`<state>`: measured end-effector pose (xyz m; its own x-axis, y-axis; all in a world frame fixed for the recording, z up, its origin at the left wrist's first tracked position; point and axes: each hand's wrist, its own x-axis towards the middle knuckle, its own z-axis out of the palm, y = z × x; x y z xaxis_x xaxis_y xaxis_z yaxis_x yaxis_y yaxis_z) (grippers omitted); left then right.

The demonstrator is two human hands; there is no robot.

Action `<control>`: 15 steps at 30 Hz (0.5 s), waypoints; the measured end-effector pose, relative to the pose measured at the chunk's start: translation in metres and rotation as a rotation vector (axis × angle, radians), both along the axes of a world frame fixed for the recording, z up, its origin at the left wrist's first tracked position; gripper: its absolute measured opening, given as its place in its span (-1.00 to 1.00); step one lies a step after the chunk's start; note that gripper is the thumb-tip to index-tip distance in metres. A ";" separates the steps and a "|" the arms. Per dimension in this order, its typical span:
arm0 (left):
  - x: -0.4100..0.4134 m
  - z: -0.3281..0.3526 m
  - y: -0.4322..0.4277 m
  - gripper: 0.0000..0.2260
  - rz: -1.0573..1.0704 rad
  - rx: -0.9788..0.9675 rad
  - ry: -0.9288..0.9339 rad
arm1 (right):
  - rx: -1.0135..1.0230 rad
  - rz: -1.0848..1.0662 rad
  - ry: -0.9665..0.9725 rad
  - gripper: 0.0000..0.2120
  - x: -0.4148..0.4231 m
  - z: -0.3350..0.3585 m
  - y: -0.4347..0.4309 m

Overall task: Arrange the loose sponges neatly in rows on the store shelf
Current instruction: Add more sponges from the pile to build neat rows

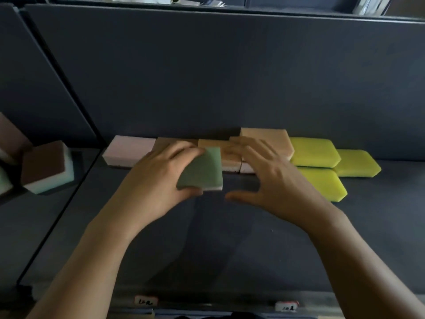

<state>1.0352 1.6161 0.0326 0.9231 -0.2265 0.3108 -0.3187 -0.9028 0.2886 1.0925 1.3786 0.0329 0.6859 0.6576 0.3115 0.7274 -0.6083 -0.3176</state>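
The left hand [158,180] and the green sponge [202,169] it is gripping are covering most of a brown sponge [165,142], while the right hand [273,178] is hiding parts of the tan sponges [266,134]. The writing on the shelf labels [146,301] is blurring beyond reading, and the view's left edge is cutting off a brownish sponge [8,137].

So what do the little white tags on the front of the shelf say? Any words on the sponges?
Left tag on the shelf front edge: dark handwriting, too blurred to read.
Right tag, same edge: handwriting, too blurred to read.
On the sponges: no writing shows.
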 end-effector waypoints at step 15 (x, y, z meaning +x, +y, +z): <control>0.076 0.000 -0.027 -0.36 -0.025 0.016 0.050 | -0.103 -0.313 -0.111 -0.43 0.055 -0.022 -0.026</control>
<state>1.1112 1.5890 0.0322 0.9316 -0.2538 0.2602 -0.3262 -0.8995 0.2906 1.1478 1.3523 0.0113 0.8253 0.4522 0.3382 0.5267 -0.8324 -0.1725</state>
